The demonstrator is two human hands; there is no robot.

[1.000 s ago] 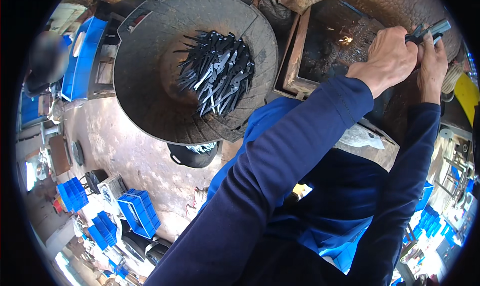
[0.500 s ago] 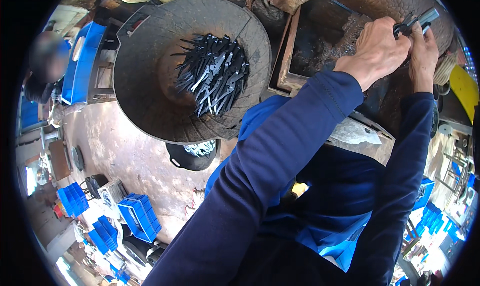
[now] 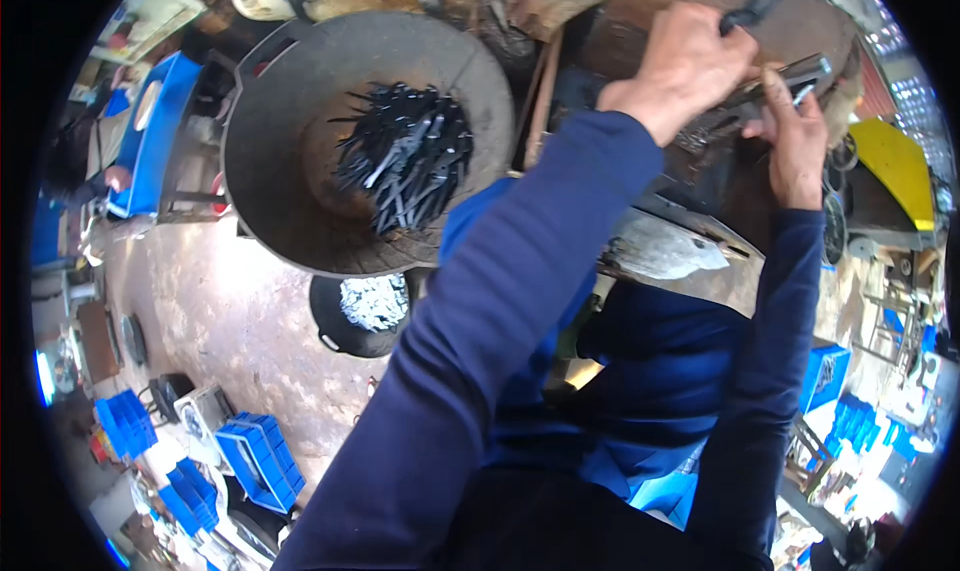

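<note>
My left hand (image 3: 690, 59) is closed, with a dark, curved metal piece (image 3: 750, 13) sticking out past its fingers at the upper right. Just below and to the right, my right hand (image 3: 797, 141) pinches a narrow metal tool piece (image 3: 803, 71) with a shiny end; its exact kind is unclear. Both hands are above a dark, wet trough (image 3: 730, 186). To the left, a large round metal pan (image 3: 280, 121) holds a heap of long black metal tool pieces (image 3: 410, 156), some with bright edges.
Below the large pan stands a black tub (image 3: 335, 331) with small silvery pieces (image 3: 375, 301). Blue crates (image 3: 260, 461) sit on the floor at lower left. A person's hand (image 3: 118, 178) shows beside a blue tray (image 3: 165, 121). A yellow panel (image 3: 890, 171) is at right.
The whole view has shifted. The dark piece by my left hand now shows apart from the shiny-ended piece in my right hand; before, the hands were together at one tool.
</note>
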